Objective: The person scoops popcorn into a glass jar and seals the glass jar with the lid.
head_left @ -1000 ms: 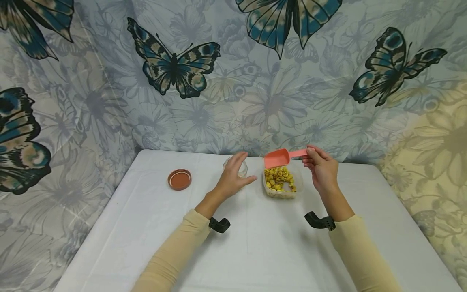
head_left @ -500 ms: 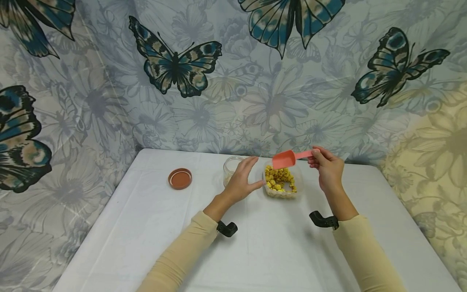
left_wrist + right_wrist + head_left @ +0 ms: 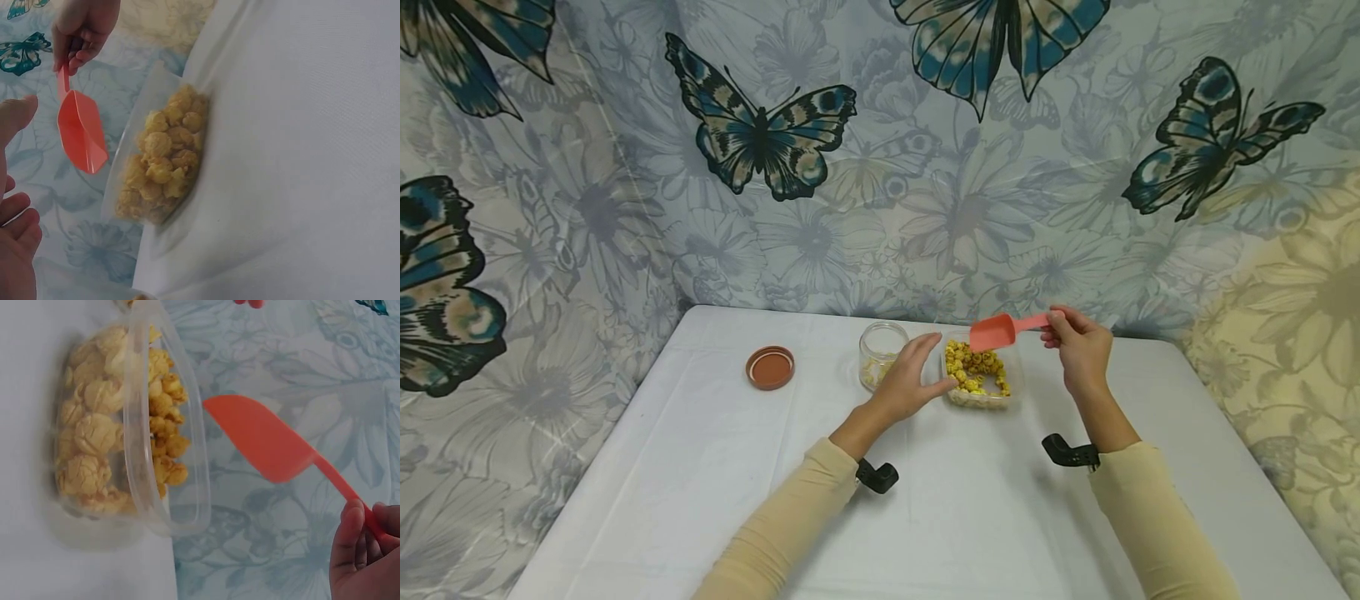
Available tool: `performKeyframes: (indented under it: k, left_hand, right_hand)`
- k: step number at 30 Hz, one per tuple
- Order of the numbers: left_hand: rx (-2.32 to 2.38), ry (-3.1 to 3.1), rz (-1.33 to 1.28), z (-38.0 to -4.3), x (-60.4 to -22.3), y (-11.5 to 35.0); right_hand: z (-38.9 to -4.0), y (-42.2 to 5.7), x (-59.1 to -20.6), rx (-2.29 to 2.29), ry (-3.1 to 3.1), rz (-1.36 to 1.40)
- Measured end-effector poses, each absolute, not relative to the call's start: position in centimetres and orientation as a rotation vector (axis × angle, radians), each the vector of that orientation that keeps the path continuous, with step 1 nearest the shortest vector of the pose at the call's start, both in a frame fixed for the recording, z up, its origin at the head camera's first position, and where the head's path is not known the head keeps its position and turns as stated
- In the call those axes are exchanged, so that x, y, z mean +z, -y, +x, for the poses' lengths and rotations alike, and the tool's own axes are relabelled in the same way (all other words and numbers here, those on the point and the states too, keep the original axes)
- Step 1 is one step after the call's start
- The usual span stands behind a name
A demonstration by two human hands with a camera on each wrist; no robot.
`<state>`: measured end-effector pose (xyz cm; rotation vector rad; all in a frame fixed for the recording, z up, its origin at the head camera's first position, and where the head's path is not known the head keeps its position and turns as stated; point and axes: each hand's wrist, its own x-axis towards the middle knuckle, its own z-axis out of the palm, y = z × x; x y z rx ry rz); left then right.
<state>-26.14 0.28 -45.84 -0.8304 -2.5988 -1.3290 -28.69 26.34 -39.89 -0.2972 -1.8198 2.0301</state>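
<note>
A bare right hand [image 3: 374, 562] pinches a coral-red plastic scoop [image 3: 262, 439] near the rim of a clear box-shaped plastic tub [image 3: 138, 456] holding knobbly yellow popcorn [image 3: 172, 445].

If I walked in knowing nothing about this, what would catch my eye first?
Probably the big teal-and-black butterflies spread across the backdrop behind the table. Next comes the coral scoop, held by its handle in the person's right hand above a clear tub of bright yellow popcorn. The brown lid also stands out, lying on the white tabletop left of the glass jar.
</note>
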Motion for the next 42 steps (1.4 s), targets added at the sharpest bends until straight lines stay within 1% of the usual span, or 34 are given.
performKeyframes:
  k: [14,22,33,42]
  left_hand:
    - [-1.366,2.682,-0.754,-26.1,-47.5,-1.4]
    - [-1.488,2.722,-0.668,-26.2,-48.2,-2.2]
    - [-1.444,2.807,-0.557,-26.4,-49.1,-3.3]
    - [-1.444,2.828,-0.561,-27.0,-49.7,-3.8]
  right_hand:
    - [-28.8,-26.9,-40.8,1.688,2.054,-0.242]
    - [-28.5,-27.1,-41.1,1.48,2.104,-0.115]
    - [-28.7,-27.2,-41.3,1.177,2.144,0.084]
    - [-29.1,-27.2,-42.0,0.933,2.183,0.272]
